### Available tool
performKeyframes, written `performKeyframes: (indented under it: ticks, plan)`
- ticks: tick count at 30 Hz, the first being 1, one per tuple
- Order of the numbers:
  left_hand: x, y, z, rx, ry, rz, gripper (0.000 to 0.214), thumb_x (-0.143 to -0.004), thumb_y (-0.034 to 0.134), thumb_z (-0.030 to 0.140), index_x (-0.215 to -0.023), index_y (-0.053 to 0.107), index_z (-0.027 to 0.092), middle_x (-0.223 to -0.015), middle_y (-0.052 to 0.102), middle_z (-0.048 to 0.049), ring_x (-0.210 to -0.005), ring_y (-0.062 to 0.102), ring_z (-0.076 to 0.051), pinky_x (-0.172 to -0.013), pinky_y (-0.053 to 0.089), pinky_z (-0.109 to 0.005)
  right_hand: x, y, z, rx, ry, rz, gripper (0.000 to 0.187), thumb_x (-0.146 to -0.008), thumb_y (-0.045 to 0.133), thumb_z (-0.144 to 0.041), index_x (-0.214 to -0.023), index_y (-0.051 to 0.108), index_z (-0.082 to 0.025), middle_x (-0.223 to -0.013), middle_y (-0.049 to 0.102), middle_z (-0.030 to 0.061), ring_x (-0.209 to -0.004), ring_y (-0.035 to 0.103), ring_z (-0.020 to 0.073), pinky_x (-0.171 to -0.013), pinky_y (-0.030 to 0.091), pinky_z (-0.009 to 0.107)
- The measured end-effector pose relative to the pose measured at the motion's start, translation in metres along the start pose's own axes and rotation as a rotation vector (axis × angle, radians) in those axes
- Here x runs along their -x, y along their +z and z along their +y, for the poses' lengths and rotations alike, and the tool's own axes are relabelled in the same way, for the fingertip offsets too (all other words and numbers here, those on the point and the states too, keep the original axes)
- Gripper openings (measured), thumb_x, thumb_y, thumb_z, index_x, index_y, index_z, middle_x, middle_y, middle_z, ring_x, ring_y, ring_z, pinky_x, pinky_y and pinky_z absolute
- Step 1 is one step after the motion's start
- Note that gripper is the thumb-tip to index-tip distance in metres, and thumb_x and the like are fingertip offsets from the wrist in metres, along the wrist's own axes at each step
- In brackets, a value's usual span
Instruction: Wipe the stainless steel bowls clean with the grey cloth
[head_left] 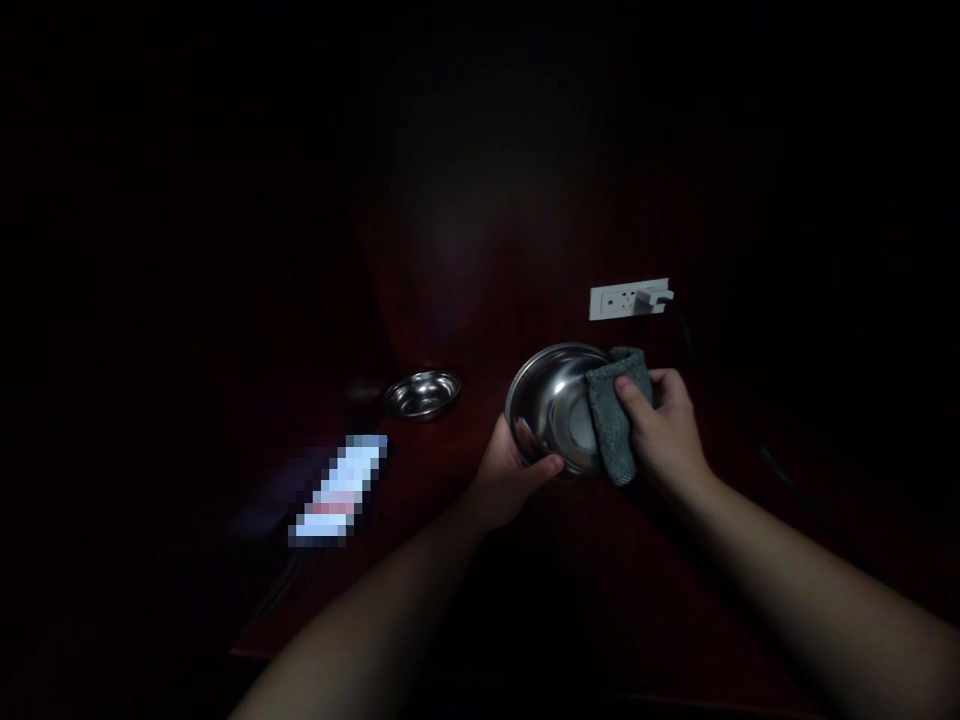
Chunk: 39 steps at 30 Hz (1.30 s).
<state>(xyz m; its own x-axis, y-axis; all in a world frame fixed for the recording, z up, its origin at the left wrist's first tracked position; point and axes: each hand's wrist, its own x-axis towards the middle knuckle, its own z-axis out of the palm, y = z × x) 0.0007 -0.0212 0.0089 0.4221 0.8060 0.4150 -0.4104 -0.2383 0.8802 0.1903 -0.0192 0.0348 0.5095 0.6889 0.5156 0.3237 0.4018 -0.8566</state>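
A shiny metal bowl (544,400) is held up in the middle, tilted so its inside faces me. My left hand (510,475) grips its lower left rim, with the thumb over the edge and the other fingers behind. At the right rim, my right hand (667,430) pinches a grey-green cloth (616,420) that is folded over the bowl's edge and covers part of the inside. The right thumb lies on the front of the cloth; the other fingers are mostly hidden behind it.
On the dark red table (450,470), a shallow metal dish (422,396) stands left of the bowl. A lit, blurred-out screen (341,490) lies nearer on the left. Behind the bowl is a white socket panel (607,302) with a plug (654,297). Surroundings are very dark.
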Motion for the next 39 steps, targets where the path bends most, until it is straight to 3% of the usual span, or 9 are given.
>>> performKeyframes:
  ticks: [21, 39]
  plan:
    - [-0.0007, 0.0006, 0.0046, 0.063, -0.002, -0.018, 0.068, -0.068, 0.076, 0.023, -0.126, 0.040, 0.022, -0.132, 0.052, -0.0119, -0.122, 0.050, -0.027, -0.099, 0.042, -0.042, 0.0032, -0.0004, 0.0030, 0.054, -0.114, -0.065, 0.041, -0.073, 0.062, -0.055, -0.093, 0.050, -0.021, -0.088, 0.058, 0.0021, -0.079, 0.056, 0.0203, -0.070, 0.044, 0.037]
    - [-0.0018, -0.0020, 0.0010, 0.057, 0.008, -0.009, 0.067, -0.067, 0.076, 0.022, -0.124, 0.041, 0.019, -0.128, 0.055, -0.0129, -0.119, 0.053, -0.028, -0.096, 0.044, -0.042, 0.0016, -0.0030, -0.0042, 0.043, -0.191, -0.116, 0.039, -0.074, 0.063, -0.051, -0.097, 0.055, -0.021, -0.095, 0.062, 0.0045, -0.084, 0.058, 0.0221, -0.076, 0.047, 0.039]
